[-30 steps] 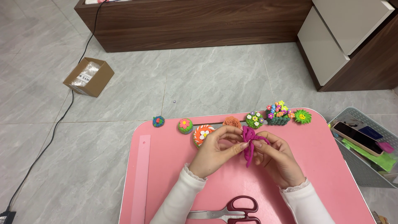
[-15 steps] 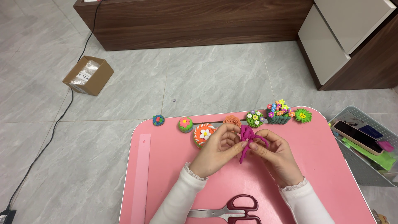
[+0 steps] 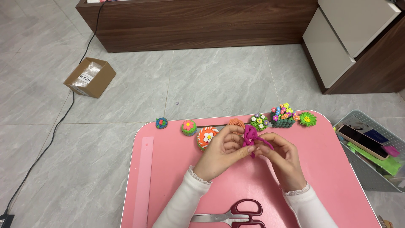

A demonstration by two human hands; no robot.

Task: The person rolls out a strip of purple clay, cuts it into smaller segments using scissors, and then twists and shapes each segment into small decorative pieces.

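Fingers of both hands meet over the middle of the pink table [image 3: 168, 177], pinching one small thing between them: a magenta clay strip [image 3: 249, 137], folded into loops at its top. The left hand [image 3: 221, 152] closes thumb and forefinger on the strip's lower part from nine o'clock; the right hand [image 3: 283, 162] pinches a thin tail of it from three o'clock, its other fingers curled under. Neither hand is spread.

The strip's long axis runs roughly twelve to six, looped end toward twelve, lower tip toward six, just showing below the fingertips, while the short tail bends off toward four o'clock. It appears to be held above the table rather than resting on it, though I cannot tell this for certain.

As a judgement: the clay looks soft and thin, so opposing pulls from the two pinches could stretch or snap the tail, and too firm a squeeze could flatten the loops.

Outward, at twelve o'clock along the table's far edge, stands a row of small clay flower pieces: an orange-and-white flower ball [image 3: 206, 137] just beside the left hand, a green ball with a pink flower [image 3: 189, 127], a blue one [image 3: 161, 123], a flower basket [image 3: 282, 118] and a green rosette [image 3: 308, 119]. Dark red scissors [image 3: 240, 213] lie at six o'clock; a pink ruler [image 3: 143, 181] lies at nine. A grey basket [image 3: 358, 120] holding a phone [image 3: 363, 141] sits at three.
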